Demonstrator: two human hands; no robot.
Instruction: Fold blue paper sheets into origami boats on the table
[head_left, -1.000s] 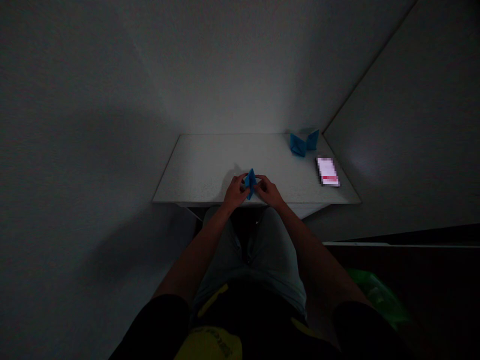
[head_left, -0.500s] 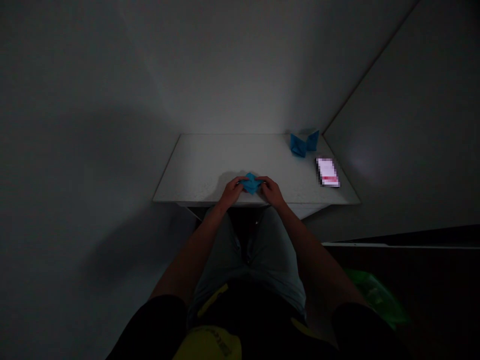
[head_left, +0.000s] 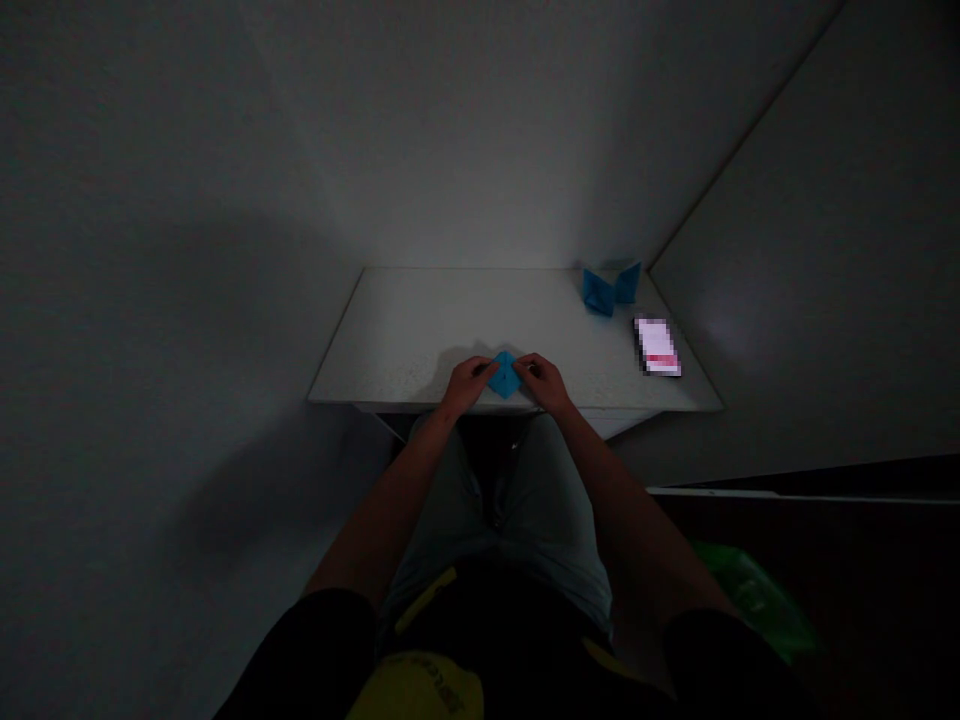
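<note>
A small folded piece of blue paper (head_left: 505,375) lies as a diamond shape on the white table (head_left: 420,330), near its front edge. My left hand (head_left: 466,384) pinches its left corner with the fingers closed. My right hand (head_left: 546,384) pinches its right corner the same way. Both forearms reach forward over my lap. The scene is dim, so the fine folds cannot be made out.
Two finished blue paper shapes (head_left: 609,288) stand at the table's back right corner. A lit phone (head_left: 657,346) lies near the right edge. Walls close in behind and to the right. A green object (head_left: 750,590) sits low on the right.
The blue paper stood upright between my hands a second ago. It has been pressed down and now lies flat as a diamond. My hands have stayed at its sides.
</note>
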